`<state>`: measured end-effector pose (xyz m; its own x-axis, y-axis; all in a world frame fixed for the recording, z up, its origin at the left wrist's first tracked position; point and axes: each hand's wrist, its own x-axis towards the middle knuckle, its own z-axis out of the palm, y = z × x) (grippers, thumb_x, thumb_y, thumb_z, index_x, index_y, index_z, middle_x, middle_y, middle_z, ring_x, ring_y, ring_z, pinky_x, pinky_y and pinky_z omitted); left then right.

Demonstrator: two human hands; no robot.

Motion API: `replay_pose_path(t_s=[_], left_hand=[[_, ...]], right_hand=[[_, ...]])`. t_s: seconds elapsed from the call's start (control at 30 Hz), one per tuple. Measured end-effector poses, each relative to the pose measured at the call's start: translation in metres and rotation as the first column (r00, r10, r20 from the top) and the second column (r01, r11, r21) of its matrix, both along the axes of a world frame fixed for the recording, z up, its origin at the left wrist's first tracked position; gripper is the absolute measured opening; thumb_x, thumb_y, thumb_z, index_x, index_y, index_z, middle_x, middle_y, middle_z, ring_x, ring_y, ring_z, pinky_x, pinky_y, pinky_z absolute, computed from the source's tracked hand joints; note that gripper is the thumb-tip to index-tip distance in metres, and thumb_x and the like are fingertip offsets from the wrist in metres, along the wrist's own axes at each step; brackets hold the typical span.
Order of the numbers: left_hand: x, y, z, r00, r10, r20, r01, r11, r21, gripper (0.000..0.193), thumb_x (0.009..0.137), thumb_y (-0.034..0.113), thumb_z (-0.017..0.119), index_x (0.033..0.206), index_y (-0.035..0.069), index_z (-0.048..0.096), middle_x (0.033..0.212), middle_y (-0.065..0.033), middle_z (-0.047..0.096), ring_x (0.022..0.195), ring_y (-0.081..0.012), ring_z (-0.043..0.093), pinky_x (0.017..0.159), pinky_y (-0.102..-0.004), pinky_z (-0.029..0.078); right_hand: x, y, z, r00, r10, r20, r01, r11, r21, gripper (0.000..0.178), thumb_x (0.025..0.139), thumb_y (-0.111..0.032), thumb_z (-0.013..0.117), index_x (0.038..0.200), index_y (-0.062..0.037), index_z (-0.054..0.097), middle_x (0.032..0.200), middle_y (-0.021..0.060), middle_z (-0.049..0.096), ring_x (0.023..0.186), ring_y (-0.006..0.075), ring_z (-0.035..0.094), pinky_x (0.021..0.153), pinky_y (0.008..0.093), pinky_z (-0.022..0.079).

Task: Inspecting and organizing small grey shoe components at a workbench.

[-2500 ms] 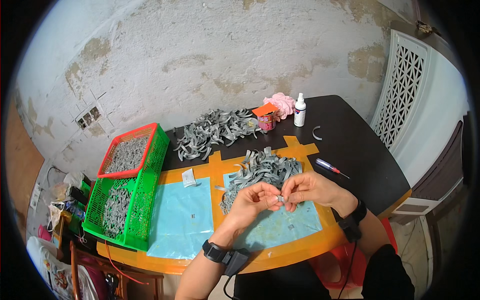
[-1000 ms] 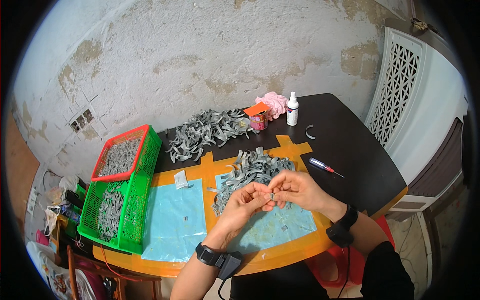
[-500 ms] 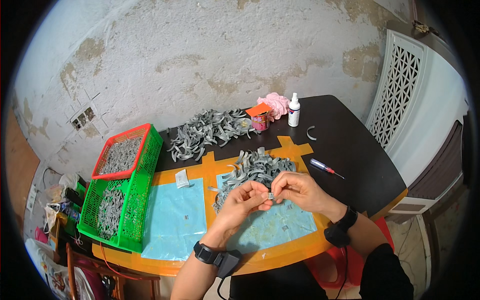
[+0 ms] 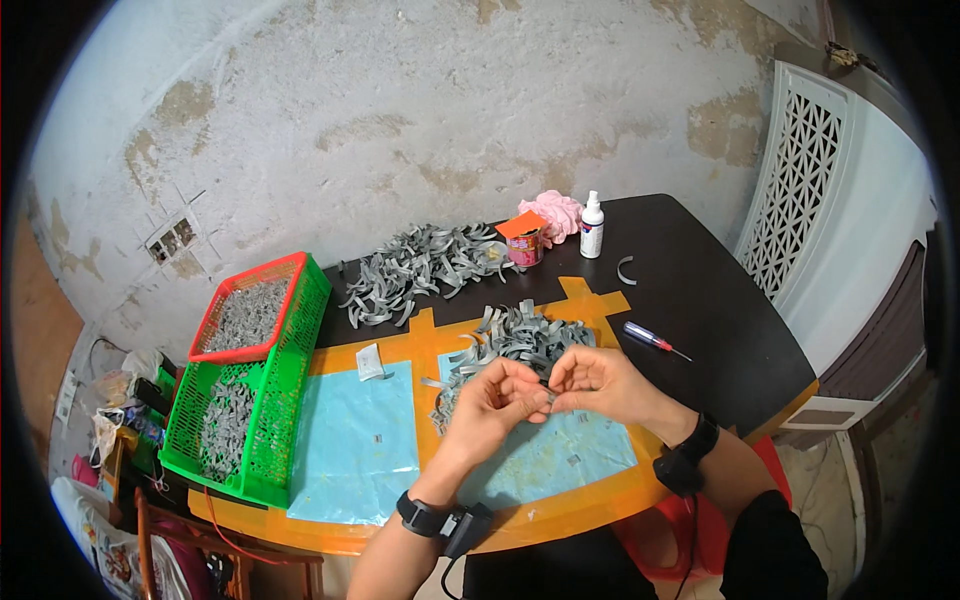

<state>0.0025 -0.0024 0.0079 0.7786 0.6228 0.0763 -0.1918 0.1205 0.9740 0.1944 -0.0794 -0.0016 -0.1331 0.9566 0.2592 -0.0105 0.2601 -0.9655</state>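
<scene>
My left hand [image 4: 492, 408] and my right hand [image 4: 606, 386] meet fingertip to fingertip above the blue sheet [image 4: 535, 470]. Both are closed in a pinch on a small grey piece [image 4: 550, 396], mostly covered by the fingers. Just beyond them lies a heap of curved grey strips [image 4: 525, 332], partly hidden behind my hands. A band with a dark box is strapped round each wrist.
To the left, a red basket [image 4: 299, 285] of small grey pieces rests on a green basket [image 4: 272, 425]. A larger strip pile [image 4: 415, 268], a tin [image 4: 525, 248], a pink cloth [image 4: 556, 212] and a white bottle [image 4: 591, 228] stand behind. A screwdriver [image 4: 648, 336] lies right.
My fingertips have drawn closer together, and less of the small grey piece shows between them. Both hands stay in nearly the same place, and the whole view has shifted slightly.
</scene>
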Motion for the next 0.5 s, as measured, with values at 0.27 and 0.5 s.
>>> replay_pose_path(t_s=[0.27,0.5], left_hand=[[0.000,-0.001,-0.006,0.999,0.019,0.038,-0.016,0.998,-0.067,0.018,0.086,0.003,0.066,0.103,0.003,0.062,0.096,-0.0028,0.066,0.088,-0.0097,0.061,0.081,-0.0236,0.050],[0.008,-0.007,-0.010,0.995,-0.036,0.090,0.050,0.986,-0.156,0.012,0.088,0.004,0.064,0.100,0.003,0.063,0.097,-0.0044,0.066,0.092,-0.0110,0.062,0.086,-0.0261,0.050]], right_hand=[[-0.002,-0.003,-0.002,0.966,-0.065,-0.251,0.033,0.991,-0.129,0.017,0.080,0.004,0.069,0.094,0.0004,0.060,0.095,0.0027,0.058,0.088,0.0090,0.060,0.078,0.0235,0.049],[-0.010,0.000,-0.009,0.942,-0.104,-0.319,0.114,0.993,0.013,0.011,0.077,0.004,0.071,0.083,-0.0021,0.064,0.098,-0.0003,0.049,0.090,0.0079,0.055,0.079,0.0222,0.047]])
